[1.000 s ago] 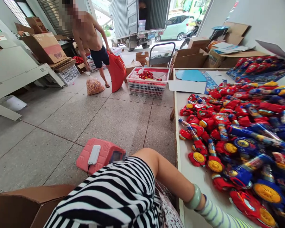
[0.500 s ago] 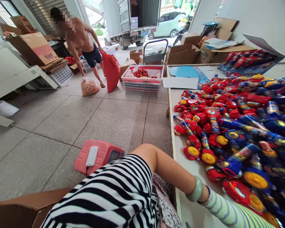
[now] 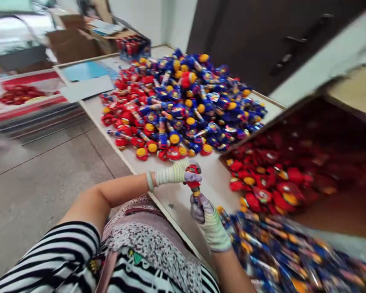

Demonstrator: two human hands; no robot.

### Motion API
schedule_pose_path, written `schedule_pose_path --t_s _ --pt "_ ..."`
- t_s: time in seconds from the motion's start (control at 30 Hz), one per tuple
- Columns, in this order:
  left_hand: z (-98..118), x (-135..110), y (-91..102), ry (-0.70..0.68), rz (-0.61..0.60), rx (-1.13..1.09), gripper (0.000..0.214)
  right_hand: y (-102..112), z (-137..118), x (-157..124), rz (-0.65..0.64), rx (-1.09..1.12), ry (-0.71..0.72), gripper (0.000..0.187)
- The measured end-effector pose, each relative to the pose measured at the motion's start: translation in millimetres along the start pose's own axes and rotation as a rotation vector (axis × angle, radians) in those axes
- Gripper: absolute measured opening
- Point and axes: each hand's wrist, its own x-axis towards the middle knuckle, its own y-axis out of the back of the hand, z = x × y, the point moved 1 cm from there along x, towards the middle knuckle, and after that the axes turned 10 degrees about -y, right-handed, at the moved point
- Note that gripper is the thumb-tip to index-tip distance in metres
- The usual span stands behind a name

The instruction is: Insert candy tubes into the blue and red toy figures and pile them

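Both my hands wear striped knit gloves. My left hand [image 3: 183,173] is closed around the red top of a small toy [image 3: 194,184] held over the table's near edge. My right hand [image 3: 205,213] grips the toy's lower stem from below. A big pile of red and blue toys [image 3: 183,101] with yellow discs covers the white table [image 3: 177,195] just beyond my hands. The picture is smeared by motion.
An open cardboard box [image 3: 293,171] lying on its side at right holds red toys. More blue toys [image 3: 277,252] lie at lower right. Blue and white sheets [image 3: 85,77] rest at the table's far end. A red and white crate [image 3: 21,93] stands on the floor at left.
My view swung right, from the floor and the person near the truck to the table. Both gloved hands have come into view, closed on one toy.
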Motion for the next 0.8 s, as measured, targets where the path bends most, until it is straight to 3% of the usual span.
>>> schedule_pose_path --t_s 0.03,0.1,0.2,0.27,0.33,0.47,0.57,0.67,0.77,0.8 --pt "1 0 0.6 -0.06 -0.043 -0.046 0.039 -3 2 -1 -0.078 0.123 -0.034 0.066" --pt "5 3 0.1 -0.102 -0.06 -0.073 0.043 -6 -4 2 -0.02 0.14 -0.008 0.068" --pt "4 9 -6.7 0.012 0.07 -0.019 0.047 0 -21 4 0.405 -0.152 0.084 0.052" --pt "1 13 -13.6 0.068 0.095 -0.024 0.049 4 -26 0 0.522 -0.289 0.05 0.046" --pt "-2 15 -18.8 0.047 0.021 -0.06 0.05 3 -21 -5 0.377 -0.133 -0.018 0.05" --pt "-10 18 -18.0 -0.045 -0.154 -0.097 0.051 -7 1 -7 -0.058 0.482 -0.138 0.059" --pt "-20 23 -14.6 -0.048 -0.211 -0.07 0.052 -12 12 1 -0.214 0.669 -0.164 0.058" --pt "-22 30 -17.7 -0.138 -0.237 -0.071 0.053 -14 13 9 -0.265 0.725 -0.109 0.056" --pt "-10 47 -19.3 -0.21 -0.322 -0.065 0.052 -2 10 11 -0.111 0.627 -0.029 0.057" --pt "-1 57 -13.9 -0.246 -0.299 -0.059 0.051 7 11 10 -0.022 0.584 0.0 0.059"
